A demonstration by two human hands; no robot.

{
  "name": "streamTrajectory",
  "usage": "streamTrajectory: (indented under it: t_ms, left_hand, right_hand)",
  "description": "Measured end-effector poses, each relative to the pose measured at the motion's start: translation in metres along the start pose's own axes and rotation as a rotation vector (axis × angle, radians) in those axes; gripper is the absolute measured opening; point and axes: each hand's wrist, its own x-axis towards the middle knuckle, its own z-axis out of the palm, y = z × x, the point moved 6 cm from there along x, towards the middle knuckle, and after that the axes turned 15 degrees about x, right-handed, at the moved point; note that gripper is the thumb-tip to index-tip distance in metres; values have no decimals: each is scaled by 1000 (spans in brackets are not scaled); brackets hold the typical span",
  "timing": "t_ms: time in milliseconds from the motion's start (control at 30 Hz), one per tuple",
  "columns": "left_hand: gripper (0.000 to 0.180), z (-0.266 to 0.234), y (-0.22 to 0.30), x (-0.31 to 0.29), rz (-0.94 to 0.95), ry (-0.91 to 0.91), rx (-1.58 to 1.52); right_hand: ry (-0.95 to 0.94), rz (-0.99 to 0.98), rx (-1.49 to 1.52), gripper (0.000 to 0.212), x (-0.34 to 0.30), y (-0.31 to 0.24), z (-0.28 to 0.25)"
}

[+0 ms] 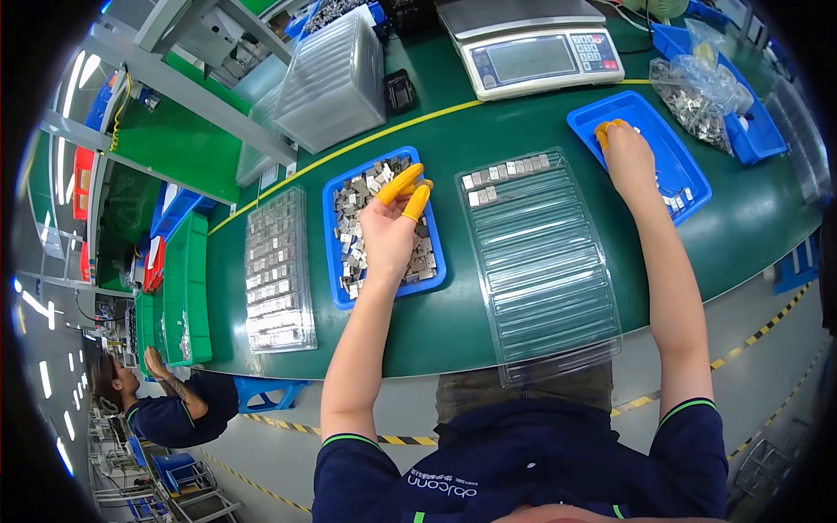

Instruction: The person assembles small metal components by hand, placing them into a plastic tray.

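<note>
My left hand (392,225), with yellow finger cots on its fingertips, is above a blue tray (341,301) heaped with small silver metal pieces (352,205). Its thumb and fingers are apart, and nothing shows between them. To the right, my right hand (628,155), also in yellow cots, reaches into the far left part of another blue tray (667,144). Those fingers are curled together; whatever they hold is hidden. A few small white-and-silver pieces (678,200) lie at that tray's near end. Between the trays, a clear ribbed plastic tray (545,261) carries small pieces in its far rows.
A filled clear tray (277,270) lies at the left. Behind stand stacked clear trays (336,83) and a weighing scale (536,61). A bag of metal parts (697,91) is at the far right. A co-worker (179,405) sits beside green bins (186,292) at the left.
</note>
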Motion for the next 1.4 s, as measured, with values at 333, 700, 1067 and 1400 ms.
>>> streamTrajectory:
  t_ms: [333,700,1067,1400]
  left_hand:
    - [33,17,16,-15,-180,-218,-399]
    - [23,31,2,-30,-218,-177,-177]
    - [26,30,-1,-25,-193,-166,-183]
    - [23,34,-6,-29,-152,-180,-176]
  right_hand:
    - [3,77,567,20,0,-40,-8]
    - [-497,282,1490,24,-59,-126,38]
    - [-480,369,1582,25,-61,-123,44]
    - [-545,305,1561,23,-67,-127,46]
